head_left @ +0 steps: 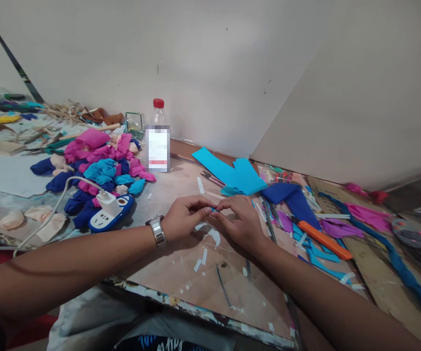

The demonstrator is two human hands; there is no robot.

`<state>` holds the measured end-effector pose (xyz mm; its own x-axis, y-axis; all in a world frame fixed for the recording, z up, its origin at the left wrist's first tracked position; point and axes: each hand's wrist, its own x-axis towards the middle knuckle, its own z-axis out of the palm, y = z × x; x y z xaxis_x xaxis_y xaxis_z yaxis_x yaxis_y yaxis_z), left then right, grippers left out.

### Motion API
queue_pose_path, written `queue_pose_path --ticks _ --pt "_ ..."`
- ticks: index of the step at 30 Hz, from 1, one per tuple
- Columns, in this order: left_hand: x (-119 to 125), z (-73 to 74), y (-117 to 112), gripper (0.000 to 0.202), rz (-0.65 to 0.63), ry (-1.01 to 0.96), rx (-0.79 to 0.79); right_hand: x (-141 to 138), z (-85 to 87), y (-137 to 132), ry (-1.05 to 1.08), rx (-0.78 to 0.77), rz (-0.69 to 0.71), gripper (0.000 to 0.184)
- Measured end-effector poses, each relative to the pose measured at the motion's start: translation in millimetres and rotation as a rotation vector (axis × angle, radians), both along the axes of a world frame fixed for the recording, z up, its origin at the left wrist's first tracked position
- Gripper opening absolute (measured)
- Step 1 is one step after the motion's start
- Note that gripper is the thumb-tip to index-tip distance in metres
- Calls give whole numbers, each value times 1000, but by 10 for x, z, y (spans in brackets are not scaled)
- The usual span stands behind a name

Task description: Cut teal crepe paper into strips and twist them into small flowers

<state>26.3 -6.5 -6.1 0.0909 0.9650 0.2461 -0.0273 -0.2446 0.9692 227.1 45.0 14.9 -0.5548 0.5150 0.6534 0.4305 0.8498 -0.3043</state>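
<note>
My left hand [185, 217], with a metal watch [157, 231] on its wrist, and my right hand [242, 223] meet over the middle of the work board. Their thumbs and forefingers pinch a small blue piece [213, 210], perhaps crepe paper; the fingers hide most of it. Just beyond the hands lie folded strips of light-blue crepe paper [238, 176], with scissors [210, 178] partly beneath. Dark-blue crepe paper [285, 194] is to the right of them. White paper scraps [204, 256] are scattered on the board [181, 268] below my hands.
On the left, a blue-and-white power strip [111, 214] with a plugged-in white cable sits beside a heap of crepe-paper flowers [104, 168]. A red-capped bottle [158, 114] stands near the wall. To the right lie an orange-handled cutter [323, 240] and coloured scraps.
</note>
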Motion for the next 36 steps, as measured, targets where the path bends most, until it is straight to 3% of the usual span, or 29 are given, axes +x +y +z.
queue_pose_path --ticks 11,36 --pt "-4 39 -6 22 35 9 -18 -10 33 -50 -10 -1 5 11" --pt "-9 -4 15 24 -3 6 -1 -18 29 -49 -28 19 -4 19"
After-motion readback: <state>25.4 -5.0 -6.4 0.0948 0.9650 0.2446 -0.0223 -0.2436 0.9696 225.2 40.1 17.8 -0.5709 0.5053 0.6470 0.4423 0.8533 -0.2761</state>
